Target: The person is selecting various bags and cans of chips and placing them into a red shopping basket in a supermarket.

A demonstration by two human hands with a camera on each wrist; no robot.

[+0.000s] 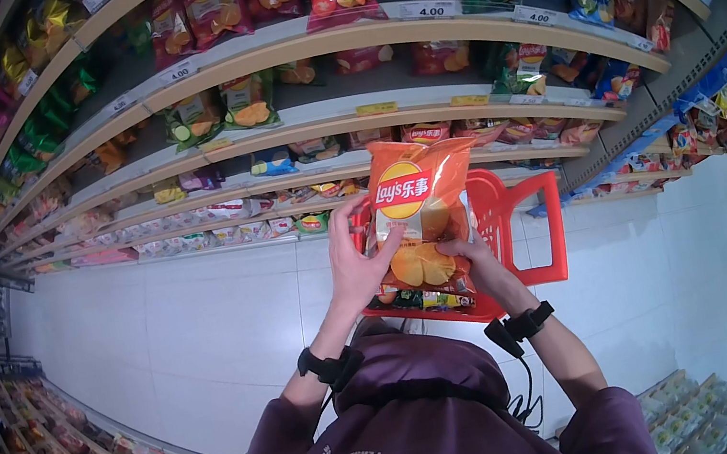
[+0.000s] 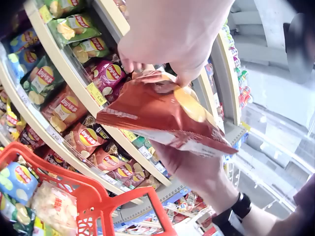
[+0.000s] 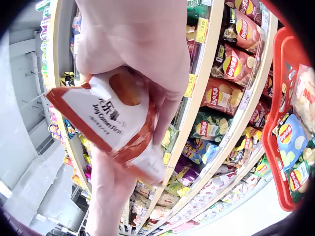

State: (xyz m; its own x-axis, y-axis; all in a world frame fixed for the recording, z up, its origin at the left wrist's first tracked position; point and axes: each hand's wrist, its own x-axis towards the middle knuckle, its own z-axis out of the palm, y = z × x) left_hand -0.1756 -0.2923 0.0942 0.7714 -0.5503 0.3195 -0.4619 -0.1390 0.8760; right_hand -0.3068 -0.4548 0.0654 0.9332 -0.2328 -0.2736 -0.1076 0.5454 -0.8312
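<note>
Orange and shiny, the Lay's chip bag (image 1: pixel 410 185) is up in the air, and I have it in both hands. My left hand (image 1: pixel 363 261) has its grip narrow on the bag's left side, with the thumb on the front. My right hand (image 1: pixel 485 272) has its grip on the lower right side, with that thumb near the chip picture. From the head camera, the bag covers much of the red basket (image 1: pixel 494 204), but both wrist cameras show a gap between the bag and the basket. The red handle (image 1: pixel 554 227) sticks out past the basket's right edge. Some small packs (image 1: pixel 440 299) show inside the basket by the edge nearest the body. Through the left wrist camera I can also see a blue chip bag (image 2: pixel 18 179) in there, with a clear bag (image 2: pixel 55 209) of pale food next to it. Past the basket are long shelves (image 1: pixel 293 50) full of snack bags, and white price tags (image 1: pixel 431 11) run along their front edges. White floor tiles (image 1: pixel 230 299) lie below. Black straps (image 1: pixel 334 365) go around both wrists.
</note>
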